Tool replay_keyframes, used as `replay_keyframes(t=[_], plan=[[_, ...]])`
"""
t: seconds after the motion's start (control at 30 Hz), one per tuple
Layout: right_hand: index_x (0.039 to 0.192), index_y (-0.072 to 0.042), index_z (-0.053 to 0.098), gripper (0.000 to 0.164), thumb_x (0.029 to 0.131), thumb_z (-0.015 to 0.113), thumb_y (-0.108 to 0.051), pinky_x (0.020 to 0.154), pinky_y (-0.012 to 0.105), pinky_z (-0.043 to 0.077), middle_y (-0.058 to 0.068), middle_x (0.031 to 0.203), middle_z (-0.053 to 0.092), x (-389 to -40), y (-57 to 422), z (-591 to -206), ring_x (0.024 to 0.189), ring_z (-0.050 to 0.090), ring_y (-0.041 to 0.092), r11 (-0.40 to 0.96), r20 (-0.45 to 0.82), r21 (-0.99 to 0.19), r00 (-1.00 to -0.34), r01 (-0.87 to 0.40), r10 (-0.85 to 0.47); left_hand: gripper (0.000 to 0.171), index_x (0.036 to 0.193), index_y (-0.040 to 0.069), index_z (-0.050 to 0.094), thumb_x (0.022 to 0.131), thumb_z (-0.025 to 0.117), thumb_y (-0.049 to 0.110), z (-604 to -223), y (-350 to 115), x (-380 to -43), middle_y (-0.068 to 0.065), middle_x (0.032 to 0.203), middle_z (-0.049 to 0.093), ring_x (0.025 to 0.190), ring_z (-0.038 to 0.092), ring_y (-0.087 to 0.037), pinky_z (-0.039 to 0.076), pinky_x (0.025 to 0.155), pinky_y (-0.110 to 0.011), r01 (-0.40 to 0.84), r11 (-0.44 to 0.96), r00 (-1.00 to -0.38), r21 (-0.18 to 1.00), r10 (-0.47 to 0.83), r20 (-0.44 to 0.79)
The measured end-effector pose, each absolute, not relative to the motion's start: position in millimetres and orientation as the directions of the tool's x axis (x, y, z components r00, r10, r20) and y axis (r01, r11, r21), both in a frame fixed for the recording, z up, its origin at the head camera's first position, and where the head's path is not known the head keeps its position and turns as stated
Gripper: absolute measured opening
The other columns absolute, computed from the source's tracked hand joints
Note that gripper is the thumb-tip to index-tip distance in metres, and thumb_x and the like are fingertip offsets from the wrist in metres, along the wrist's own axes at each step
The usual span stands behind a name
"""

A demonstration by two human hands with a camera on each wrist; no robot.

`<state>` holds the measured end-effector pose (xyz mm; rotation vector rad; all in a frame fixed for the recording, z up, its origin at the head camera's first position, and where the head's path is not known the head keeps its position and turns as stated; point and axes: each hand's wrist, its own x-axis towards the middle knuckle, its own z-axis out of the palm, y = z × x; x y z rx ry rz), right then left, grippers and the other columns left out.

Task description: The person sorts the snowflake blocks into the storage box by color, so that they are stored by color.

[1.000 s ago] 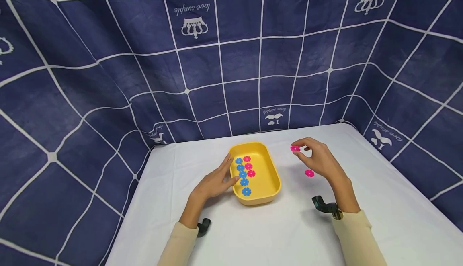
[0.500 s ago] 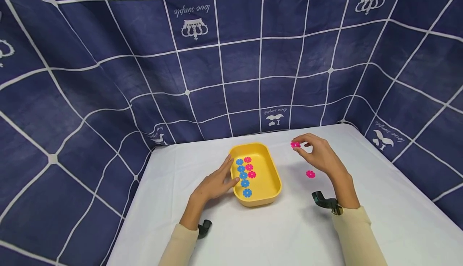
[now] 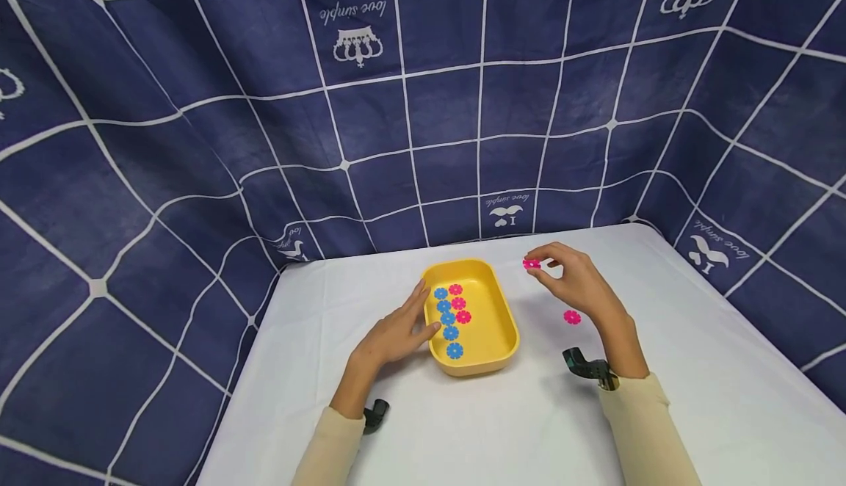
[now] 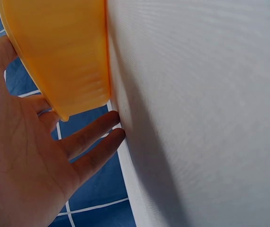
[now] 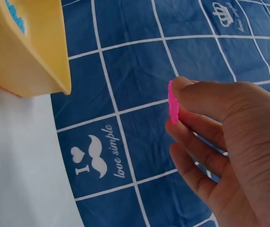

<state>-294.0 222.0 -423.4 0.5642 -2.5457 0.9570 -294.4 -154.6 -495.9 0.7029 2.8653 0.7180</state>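
A yellow tray (image 3: 492, 354) stands on the white cloth. Inside it, several blue notched discs (image 3: 451, 333) form a column, with 3 pink notched discs (image 3: 459, 303) beside them. My left hand (image 3: 393, 333) rests at the tray's left side, fingers extended, thumb over the rim; in the left wrist view, two fingertips (image 4: 113, 118) reach down to the cloth outside it. To the right of the tray, my right hand (image 3: 575, 280) pinches a pink notched disc (image 5: 173, 101) between thumb and fingertips, raised above the cloth. Another pink disc (image 3: 572, 317) lies on the cloth below that hand.
A white-clothed table (image 3: 423, 427) extends around the tray. Behind it and along both sides hangs a dark blue curtain (image 3: 443, 111) with white grid lines. Each wrist carries a black camera mount, such as the right mount (image 3: 584, 365).
My right hand, with the pink disc pinched, has risen slightly and shifted a little left toward the tray. My left hand keeps its place at the tray's rim. The view has shifted slightly.
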Motion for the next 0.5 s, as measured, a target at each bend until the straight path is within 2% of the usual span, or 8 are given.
replay_keyframes(t=[0.27, 0.5], plan=[[0.121, -0.009, 0.078, 0.026, 0.095, 0.082, -0.005, 0.098, 0.057, 0.060, 0.008, 0.118, 0.077, -295.6, 216.7, -422.1, 0.115, 0.069, 0.031, 0.685, 0.453, -0.540, -0.855, -0.489, -0.253, 0.086, 0.174, 0.020, 0.020, 0.106, 0.052, 0.062, -493.9, -154.2, -296.9, 0.010, 0.182, 0.005, 0.158, 0.039, -0.030, 0.042, 0.121, -0.058, 0.413, 0.770, -0.886, 0.485, 0.463, 0.019], [0.121, -0.009, 0.078, 0.027, 0.094, 0.083, -0.006, 0.099, 0.055, 0.060, 0.008, 0.121, 0.077, -296.5, 200.8, -423.3, 0.116, 0.069, 0.031, 0.677, 0.419, -0.538, -0.857, -0.502, -0.302, 0.088, 0.174, 0.022, 0.019, 0.105, 0.049, 0.067, -495.6, -155.0, -296.7, 0.012, 0.182, 0.004, 0.158, 0.039, -0.029, 0.041, 0.122, -0.057, 0.404, 0.778, -0.890, 0.481, 0.456, 0.011]])
